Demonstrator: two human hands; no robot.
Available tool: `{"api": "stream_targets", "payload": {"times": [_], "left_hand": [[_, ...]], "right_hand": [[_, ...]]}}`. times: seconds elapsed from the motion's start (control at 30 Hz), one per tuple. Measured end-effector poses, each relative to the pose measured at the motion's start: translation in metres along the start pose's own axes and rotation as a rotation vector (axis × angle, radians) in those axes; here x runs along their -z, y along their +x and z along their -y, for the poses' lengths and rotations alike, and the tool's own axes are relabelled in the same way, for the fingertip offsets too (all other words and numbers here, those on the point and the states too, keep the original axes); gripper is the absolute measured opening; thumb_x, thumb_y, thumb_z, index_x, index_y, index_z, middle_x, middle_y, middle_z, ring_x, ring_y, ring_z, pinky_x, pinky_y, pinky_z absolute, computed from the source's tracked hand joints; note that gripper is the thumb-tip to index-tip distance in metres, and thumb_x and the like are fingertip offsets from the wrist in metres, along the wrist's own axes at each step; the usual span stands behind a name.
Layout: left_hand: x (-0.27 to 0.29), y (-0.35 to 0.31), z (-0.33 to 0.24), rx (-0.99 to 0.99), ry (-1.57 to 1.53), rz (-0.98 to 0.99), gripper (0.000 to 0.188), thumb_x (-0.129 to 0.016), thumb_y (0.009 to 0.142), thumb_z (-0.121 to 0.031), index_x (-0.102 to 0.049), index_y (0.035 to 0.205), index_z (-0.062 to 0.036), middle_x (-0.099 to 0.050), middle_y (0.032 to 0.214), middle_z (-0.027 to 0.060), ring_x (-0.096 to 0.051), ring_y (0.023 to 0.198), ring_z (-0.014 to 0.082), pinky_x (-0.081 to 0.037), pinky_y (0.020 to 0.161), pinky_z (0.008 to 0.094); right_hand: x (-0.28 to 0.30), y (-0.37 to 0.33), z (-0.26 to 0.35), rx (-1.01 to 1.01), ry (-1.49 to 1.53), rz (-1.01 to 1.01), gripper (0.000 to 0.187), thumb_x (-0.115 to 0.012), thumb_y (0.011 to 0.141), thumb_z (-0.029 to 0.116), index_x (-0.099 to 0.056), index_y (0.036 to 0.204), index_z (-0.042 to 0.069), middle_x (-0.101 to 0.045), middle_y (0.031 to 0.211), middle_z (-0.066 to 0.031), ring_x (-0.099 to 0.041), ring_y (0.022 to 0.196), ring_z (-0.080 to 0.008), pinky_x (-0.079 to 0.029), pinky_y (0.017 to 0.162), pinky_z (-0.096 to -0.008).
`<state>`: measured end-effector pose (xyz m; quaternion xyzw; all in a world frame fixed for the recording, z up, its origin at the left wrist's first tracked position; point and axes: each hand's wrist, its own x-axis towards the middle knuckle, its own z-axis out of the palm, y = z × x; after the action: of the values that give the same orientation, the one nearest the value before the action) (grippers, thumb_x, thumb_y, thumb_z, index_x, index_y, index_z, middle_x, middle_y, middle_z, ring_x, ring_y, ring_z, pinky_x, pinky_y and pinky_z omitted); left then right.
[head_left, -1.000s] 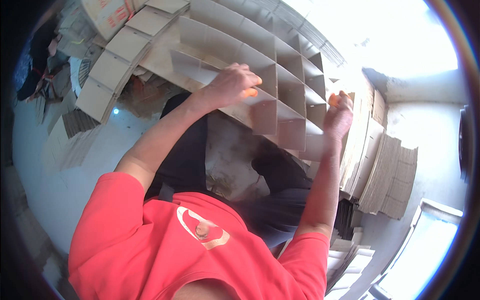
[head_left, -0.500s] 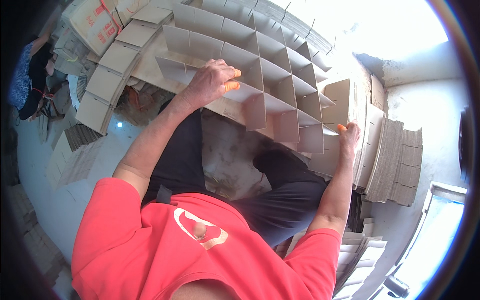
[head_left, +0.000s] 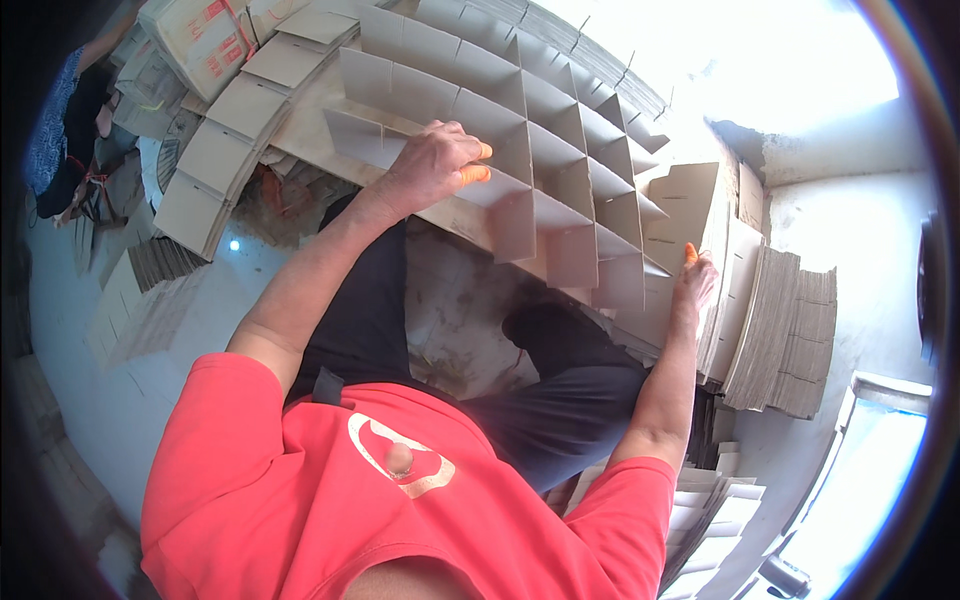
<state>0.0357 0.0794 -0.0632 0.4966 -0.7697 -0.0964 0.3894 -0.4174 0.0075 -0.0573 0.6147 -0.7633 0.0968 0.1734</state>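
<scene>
Head view: I'm seeing a cardboard divider grid [head_left: 555, 147] sitting on a tan work surface [head_left: 312, 157] in front of the wearer, its slotted strips crossing and standing on edge to make open cells. Left hand [head_left: 440, 168] is curling over the grid's nearest long strip, with orange covers [head_left: 475, 174] showing on two fingertips and a small gap showing between them; I'm not able to tell whether it's pinching the strip. Right hand [head_left: 697, 280] is bending its fingers at the edge of a stack of cardboard sheets [head_left: 682, 205] just right of the grid, one orange-tipped digit pointing away from the wearer; I'm not able to confirm a grip there either. Farther right, an upright bundle of cardboard [head_left: 775, 330] is leaning beside that stack. Behind the grid, more slotted strips [head_left: 590, 45] are lying packed together. Left of it, overlapping cardboard panels [head_left: 225, 155] are running in a row, with a red-printed carton [head_left: 205, 55] sitting beyond. Wearer's red shirt [head_left: 300, 480] and dark trousers [head_left: 560, 420] are filling the lower middle. Another person [head_left: 58, 140] is partly showing at the far left rim.
</scene>
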Motion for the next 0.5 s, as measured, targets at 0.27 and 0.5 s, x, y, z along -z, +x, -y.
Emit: {"api": "stream_targets", "payload": {"times": [0.27, 0.5], "left_hand": [[0.028, -0.005, 0.002, -0.032, 0.068, -0.105, 0.034, -0.076, 0.071, -0.022, -0.067, 0.095, 0.0001, -0.068, 0.093, 0.0076, -0.061, 0.087, 0.0228, -0.045, 0.083, 0.0346], [0.046, -0.025, 0.033, 0.068, 0.129, -0.052, 0.034, -0.077, 0.07, -0.024, -0.068, 0.095, -0.003, -0.068, 0.091, 0.0056, -0.059, 0.088, 0.0224, -0.043, 0.086, 0.036]], "right_hand": [[0.09, 0.03, 0.007, -0.169, 0.055, -0.426, 0.03, -0.063, 0.09, 0.035, -0.061, 0.071, 0.011, -0.063, 0.058, -0.0035, -0.051, 0.041, -0.0115, -0.041, 0.037, -0.0284], [0.184, 0.02, 0.152, 0.254, 0.815, -0.29, 0.021, -0.068, 0.086, 0.01, -0.068, 0.104, -0.001, -0.071, 0.098, -0.0075, -0.057, 0.058, -0.0062, -0.047, 0.055, -0.0227]]}}
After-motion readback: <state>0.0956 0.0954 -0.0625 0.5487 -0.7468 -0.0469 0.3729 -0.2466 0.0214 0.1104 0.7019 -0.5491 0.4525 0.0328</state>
